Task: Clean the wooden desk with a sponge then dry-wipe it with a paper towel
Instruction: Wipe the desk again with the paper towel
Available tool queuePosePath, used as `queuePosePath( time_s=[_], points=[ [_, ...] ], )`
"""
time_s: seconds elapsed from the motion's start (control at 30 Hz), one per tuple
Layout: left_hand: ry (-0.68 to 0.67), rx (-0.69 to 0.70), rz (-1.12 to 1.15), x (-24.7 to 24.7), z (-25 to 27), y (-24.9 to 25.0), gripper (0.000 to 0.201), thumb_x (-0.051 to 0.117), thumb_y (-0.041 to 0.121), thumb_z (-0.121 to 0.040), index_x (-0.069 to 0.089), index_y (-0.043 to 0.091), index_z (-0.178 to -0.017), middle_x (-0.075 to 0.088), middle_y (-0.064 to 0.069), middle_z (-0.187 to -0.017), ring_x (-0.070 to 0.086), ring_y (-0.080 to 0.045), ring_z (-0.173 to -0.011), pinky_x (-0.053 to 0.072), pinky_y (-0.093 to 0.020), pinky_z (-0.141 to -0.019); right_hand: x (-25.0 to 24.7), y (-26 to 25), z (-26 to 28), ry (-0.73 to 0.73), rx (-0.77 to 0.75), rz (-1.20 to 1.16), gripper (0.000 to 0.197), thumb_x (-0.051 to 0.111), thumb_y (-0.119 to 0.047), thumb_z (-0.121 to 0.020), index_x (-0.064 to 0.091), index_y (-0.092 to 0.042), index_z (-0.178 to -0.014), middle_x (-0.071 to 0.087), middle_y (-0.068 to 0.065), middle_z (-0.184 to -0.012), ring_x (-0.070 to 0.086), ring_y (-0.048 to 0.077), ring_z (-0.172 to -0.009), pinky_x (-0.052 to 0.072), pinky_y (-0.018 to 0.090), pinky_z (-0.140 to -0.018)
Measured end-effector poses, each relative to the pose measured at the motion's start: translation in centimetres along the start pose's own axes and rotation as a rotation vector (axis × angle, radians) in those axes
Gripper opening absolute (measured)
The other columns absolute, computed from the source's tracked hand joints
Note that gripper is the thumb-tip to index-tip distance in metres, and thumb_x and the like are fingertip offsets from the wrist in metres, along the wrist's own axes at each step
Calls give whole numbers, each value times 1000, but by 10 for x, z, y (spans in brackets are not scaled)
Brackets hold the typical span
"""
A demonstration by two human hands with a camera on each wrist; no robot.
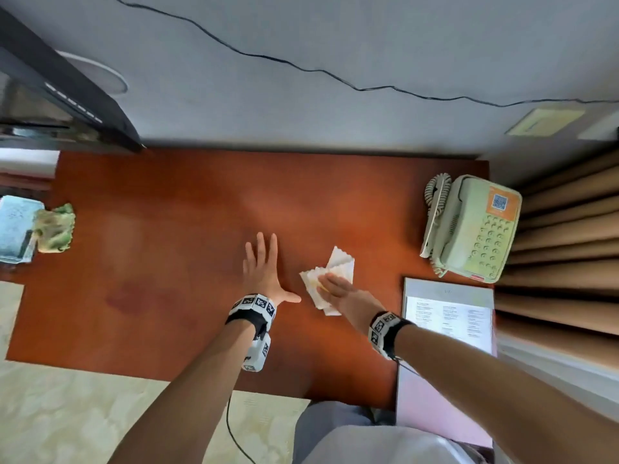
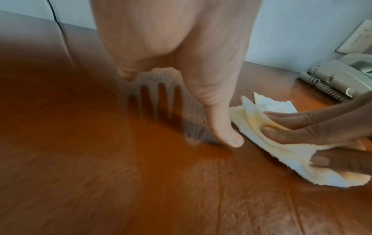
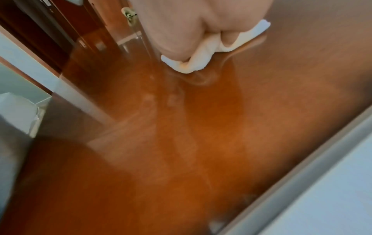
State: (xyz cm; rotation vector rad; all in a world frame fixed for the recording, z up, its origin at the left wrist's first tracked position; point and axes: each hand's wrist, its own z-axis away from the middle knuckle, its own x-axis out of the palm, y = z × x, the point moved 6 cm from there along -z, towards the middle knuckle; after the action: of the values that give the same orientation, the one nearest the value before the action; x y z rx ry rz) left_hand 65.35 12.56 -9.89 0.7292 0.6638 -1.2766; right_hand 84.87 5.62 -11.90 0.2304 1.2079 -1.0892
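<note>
The reddish wooden desk (image 1: 184,212) fills the middle of the head view. My left hand (image 1: 261,266) lies flat on it, fingers spread and straight, holding nothing; the left wrist view shows its thumb (image 2: 225,127) touching the wood. Just to its right, my right hand (image 1: 338,289) presses a crumpled white paper towel (image 1: 340,262) down on the desk with extended fingers (image 2: 302,127). The paper towel (image 2: 251,127) bunches up around them, and the paper towel (image 3: 193,63) sticks out beneath the palm. A green-yellow sponge (image 1: 55,227) sits at the desk's left edge, far from both hands.
A pale desk phone (image 1: 472,229) with a coiled cord stands at the right back. A printed sheet on a folder (image 1: 449,316) lies at the right front. A blue packet (image 1: 15,229) sits beside the sponge. A darker patch (image 1: 134,296) marks the wood at front left.
</note>
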Motion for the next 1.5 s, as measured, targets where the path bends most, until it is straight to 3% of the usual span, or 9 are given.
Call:
queuePosePath(
  time_s=[0.1, 0.23, 0.47, 0.63, 0.83, 1.1, 1.27, 1.4, 1.5],
  points=[
    [-5, -203, 36, 7, 10, -24, 173, 96, 58, -42, -34, 25, -151, -37, -14, -159, -25, -36, -150, 8, -60, -121, 0, 9, -3, 12, 36, -109, 69, 35, 6, -98, 19, -25, -158, 1, -9, -165, -8, 8, -149, 25, 30, -118],
    [-59, -261, 96, 20, 6, -40, 170, 97, 57, -42, -23, 18, -156, -27, -14, -163, -17, -35, -153, 17, -66, -118, -43, 87, -42, 227, 286, -181, 58, 44, -21, -103, 22, -34, -155, 6, -18, -163, 1, 2, -149, 37, 36, -114],
    [-16, -236, 103, 31, -3, -48, 168, 96, 60, -39, -15, 18, -158, -18, -14, -166, -10, -36, -154, 21, -66, -116, -129, 202, -149, 326, 520, -74, 73, 44, 1, -95, 12, -24, -155, 9, -1, -164, 4, 17, -152, 37, 44, -113],
    [-18, -230, 105, 34, -5, -49, 167, 96, 59, -41, -16, 18, -158, -20, -14, -165, -12, -35, -154, 19, -66, -117, -142, 182, -163, 480, 511, -128, 57, 46, -12, -97, 33, -13, -153, 24, 9, -161, 22, 29, -148, 23, 41, -120],
    [-34, -231, 78, 30, -2, -48, 166, 94, 62, -43, -16, 18, -158, -20, -15, -165, -11, -35, -154, 19, -65, -117, -74, 103, -133, 189, 267, 63, 71, 37, 2, -100, 3, -22, -158, -4, -1, -166, -2, 18, -152, 35, 40, -114],
    [-55, -187, 85, 27, 1, -49, 165, 92, 65, -45, -20, 18, -157, -23, -12, -165, -12, -36, -153, 19, -64, -119, 42, -62, -12, 92, -126, -45, 81, 51, 11, -89, 25, -24, -156, 10, -8, -165, 5, 11, -151, 32, 29, -112],
    [-67, -72, 92, 15, 10, -68, 164, 97, 53, -47, -22, 25, -157, -24, -9, -165, -13, -33, -154, 20, -60, -120, 53, -49, -16, 64, -86, -73, 82, 48, 10, -91, 21, -32, -156, -1, -15, -163, -1, 3, -149, 29, 30, -118],
    [3, -241, 78, 8, 15, -111, 167, 97, 55, -46, -26, 23, -155, -28, -18, -162, -23, -35, -151, 8, -63, -119, -25, 9, -80, 217, 217, -99, 62, 39, -11, -102, 18, -31, -157, 5, -10, -165, 3, 10, -152, 35, 35, -114],
    [-31, -358, 160, 16, 11, -135, 169, 97, 56, -44, -24, 17, -155, -25, -21, -162, -19, -37, -152, 15, -66, -117, -92, 63, -143, 329, 424, -112, 64, 45, -13, -98, 22, -22, -157, 13, 1, -165, 14, 23, -151, 31, 43, -117]
  ],
)
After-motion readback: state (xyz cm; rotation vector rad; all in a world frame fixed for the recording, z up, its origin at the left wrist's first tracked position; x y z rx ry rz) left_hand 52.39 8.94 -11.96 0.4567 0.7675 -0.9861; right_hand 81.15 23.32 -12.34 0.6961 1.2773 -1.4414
